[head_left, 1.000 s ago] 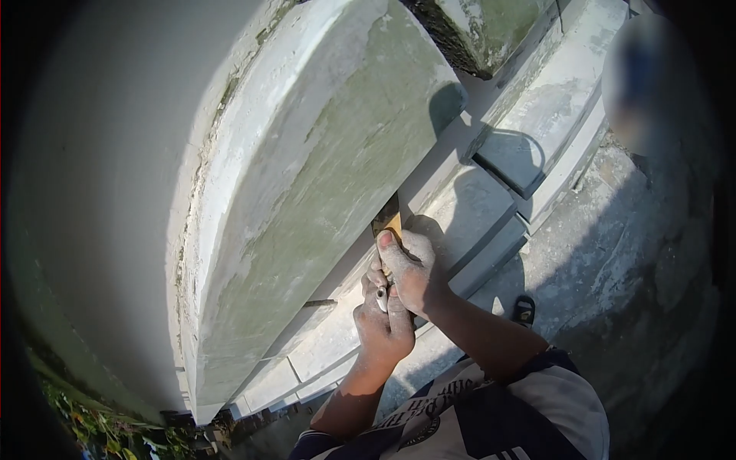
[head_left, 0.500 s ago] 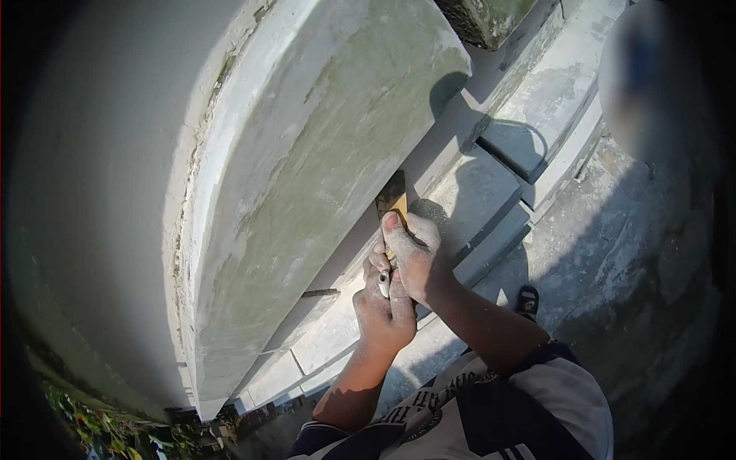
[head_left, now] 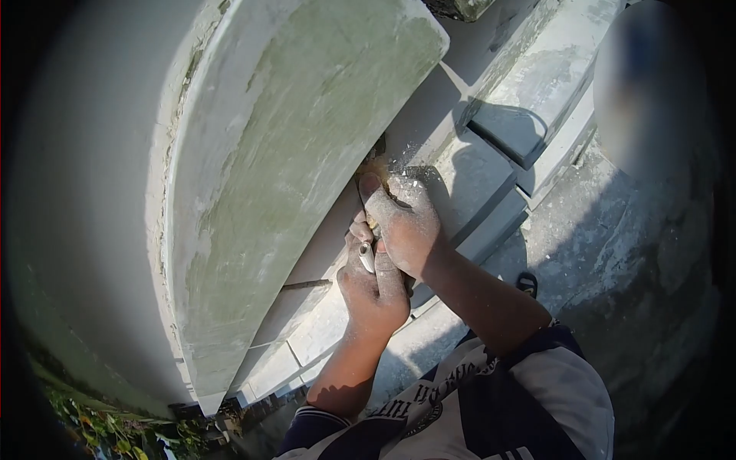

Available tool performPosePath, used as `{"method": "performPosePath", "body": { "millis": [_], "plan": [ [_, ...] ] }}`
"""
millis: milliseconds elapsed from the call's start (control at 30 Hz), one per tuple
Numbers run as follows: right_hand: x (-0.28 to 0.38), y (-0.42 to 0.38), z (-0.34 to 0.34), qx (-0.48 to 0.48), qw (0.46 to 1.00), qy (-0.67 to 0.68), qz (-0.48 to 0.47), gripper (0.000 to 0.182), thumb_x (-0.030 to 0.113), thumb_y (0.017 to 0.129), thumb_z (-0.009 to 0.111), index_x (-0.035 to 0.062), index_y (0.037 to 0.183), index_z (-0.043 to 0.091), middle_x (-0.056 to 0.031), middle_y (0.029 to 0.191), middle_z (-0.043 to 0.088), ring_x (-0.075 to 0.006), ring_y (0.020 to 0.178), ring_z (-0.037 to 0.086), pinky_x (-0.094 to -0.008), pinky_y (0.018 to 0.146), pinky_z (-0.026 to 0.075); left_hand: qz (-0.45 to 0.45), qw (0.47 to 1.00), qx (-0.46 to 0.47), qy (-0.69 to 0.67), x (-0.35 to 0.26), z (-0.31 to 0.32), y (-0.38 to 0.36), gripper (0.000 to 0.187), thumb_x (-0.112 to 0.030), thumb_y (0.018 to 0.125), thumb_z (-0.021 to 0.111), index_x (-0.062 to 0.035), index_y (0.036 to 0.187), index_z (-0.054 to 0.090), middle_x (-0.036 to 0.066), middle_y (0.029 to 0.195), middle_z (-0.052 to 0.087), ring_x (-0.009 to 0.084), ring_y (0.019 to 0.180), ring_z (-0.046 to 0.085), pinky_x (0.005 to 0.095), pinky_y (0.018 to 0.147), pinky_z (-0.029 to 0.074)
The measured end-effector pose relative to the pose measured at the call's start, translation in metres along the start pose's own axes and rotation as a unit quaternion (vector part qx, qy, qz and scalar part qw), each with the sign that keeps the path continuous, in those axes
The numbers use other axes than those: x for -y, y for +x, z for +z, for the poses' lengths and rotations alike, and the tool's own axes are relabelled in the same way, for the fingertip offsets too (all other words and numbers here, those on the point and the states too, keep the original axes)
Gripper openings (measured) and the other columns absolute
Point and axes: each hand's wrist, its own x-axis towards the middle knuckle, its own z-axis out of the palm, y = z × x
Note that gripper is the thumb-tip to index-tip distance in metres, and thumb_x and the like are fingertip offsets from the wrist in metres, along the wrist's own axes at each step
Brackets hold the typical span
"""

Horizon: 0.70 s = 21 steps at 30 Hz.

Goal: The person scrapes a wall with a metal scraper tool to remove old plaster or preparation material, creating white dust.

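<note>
Both hands, coated in pale dust, are close together on one scraper beside the greenish-grey slab (head_left: 307, 130). My right hand (head_left: 406, 218) wraps round the scraper (head_left: 377, 162) near its blade, thumb on top. Just below, my left hand (head_left: 373, 284) is closed round the handle, and a white cigarette (head_left: 366, 257) sticks out between its fingers. The blade is blurred and partly hidden at the slab's lower edge. White chips and dust fly up just beyond my right hand.
Stepped pale ledges (head_left: 479, 184) run diagonally to the right of the slab. A grey wall (head_left: 84, 192) curves along the left. Plants (head_left: 107, 429) grow at the lower left. A sandalled foot (head_left: 527, 284) stands on the dusty ground (head_left: 583, 222).
Both hands and the scraper have shifted slightly up and left. Chips and dust now spray near the blade, which looks blurred. The view has shifted a little.
</note>
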Motion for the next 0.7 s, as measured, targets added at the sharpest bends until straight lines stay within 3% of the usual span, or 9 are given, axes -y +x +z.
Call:
{"method": "performPosePath", "body": {
  "millis": [33,133,267,367,400,467,533,600,700],
  "plan": [
    [-0.004,-0.003,-0.001,-0.012,0.999,-0.033,-0.027,0.031,0.027,0.100,0.052,0.0061,0.078,0.045,-0.0057,0.064,0.047,-0.0146,0.056,0.049,-0.0272,0.051,0.041,0.056,0.998,-0.009,0.015,0.010,0.000,-0.003,0.034,-0.018,0.098,0.042,0.0107,0.109,0.056,0.017,0.100,0.064,0.0172,0.083,0.062,0.0273,0.071,0.047],
    [-0.019,-0.015,-0.007,-0.026,0.993,-0.109,-0.044,0.031,0.026,0.101,0.050,0.0063,0.078,0.045,-0.0059,0.066,0.048,-0.0151,0.057,0.049,-0.0283,0.051,0.041,0.228,0.965,-0.109,0.066,0.034,0.012,0.003,0.026,-0.014,0.096,0.046,0.0082,0.108,0.052,0.016,0.071,0.062,0.0217,0.057,0.065,0.0299,0.055,0.048],
    [-0.001,-0.001,0.002,0.012,0.998,0.059,-0.006,0.030,0.024,0.101,0.052,0.0049,0.078,0.046,-0.0034,0.064,0.049,-0.0125,0.054,0.049,-0.0296,0.053,0.044,0.072,0.997,-0.037,0.008,0.004,0.000,0.006,0.024,-0.014,0.096,0.047,0.0068,0.105,0.053,0.014,0.070,0.062,0.0223,0.057,0.065,0.0302,0.055,0.048],
    [-0.008,-0.008,-0.002,-0.006,0.998,-0.046,-0.030,0.027,0.019,0.100,0.050,0.0042,0.078,0.046,-0.0031,0.063,0.048,-0.0111,0.054,0.049,-0.0290,0.053,0.043,0.116,0.992,-0.038,0.029,0.023,0.002,0.000,0.027,-0.015,0.096,0.045,0.0086,0.105,0.055,0.014,0.080,0.063,0.0185,0.068,0.062,0.0290,0.063,0.047],
    [-0.016,-0.011,-0.005,-0.008,0.995,-0.090,-0.053,0.025,0.016,0.100,0.049,0.0040,0.078,0.046,-0.0032,0.063,0.048,-0.0111,0.054,0.049,-0.0289,0.053,0.043,0.070,0.997,-0.038,0.010,0.026,0.004,-0.012,0.032,-0.016,0.096,0.043,0.0108,0.107,0.056,0.014,0.093,0.065,0.0171,0.081,0.060,0.0281,0.072,0.047],
    [-0.019,-0.010,-0.005,-0.011,0.993,-0.103,-0.064,0.023,0.013,0.099,0.048,0.0041,0.077,0.046,-0.0038,0.063,0.048,-0.0116,0.054,0.049,-0.0289,0.053,0.043,0.139,0.987,-0.035,0.069,0.042,0.000,-0.005,0.027,-0.013,0.096,0.046,0.0086,0.109,0.052,0.016,0.072,0.060,0.0229,0.057,0.064,0.0304,0.055,0.048],
    [-0.012,-0.003,-0.005,-0.003,0.992,-0.111,-0.061,0.024,0.013,0.099,0.049,0.0040,0.077,0.045,-0.0040,0.063,0.049,-0.0117,0.054,0.049,-0.0291,0.053,0.043,0.132,0.989,-0.058,0.022,0.032,0.004,0.001,0.028,-0.014,0.096,0.046,0.0081,0.112,0.052,0.015,0.073,0.060,0.0232,0.059,0.064,0.0304,0.056,0.048],
    [-0.015,0.004,-0.006,0.051,0.998,0.031,-0.036,0.024,0.011,0.098,0.049,0.0036,0.076,0.044,-0.0036,0.062,0.048,-0.0124,0.053,0.049,-0.0295,0.052,0.043,0.119,0.991,-0.057,0.008,0.021,0.003,0.006,0.030,-0.015,0.097,0.046,0.0079,0.116,0.051,0.015,0.075,0.061,0.0235,0.063,0.065,0.0310,0.058,0.049],
    [-0.012,-0.012,-0.003,-0.001,0.994,-0.099,-0.037,0.023,0.019,0.100,0.049,0.0049,0.083,0.045,-0.0051,0.070,0.050,-0.0121,0.058,0.051,-0.0244,0.047,0.041,0.130,0.990,-0.042,0.044,0.028,0.001,-0.007,0.036,-0.015,0.097,0.046,0.0092,0.124,0.048,0.015,0.078,0.063,0.0232,0.068,0.066,0.0317,0.062,0.049]
  ]
}}
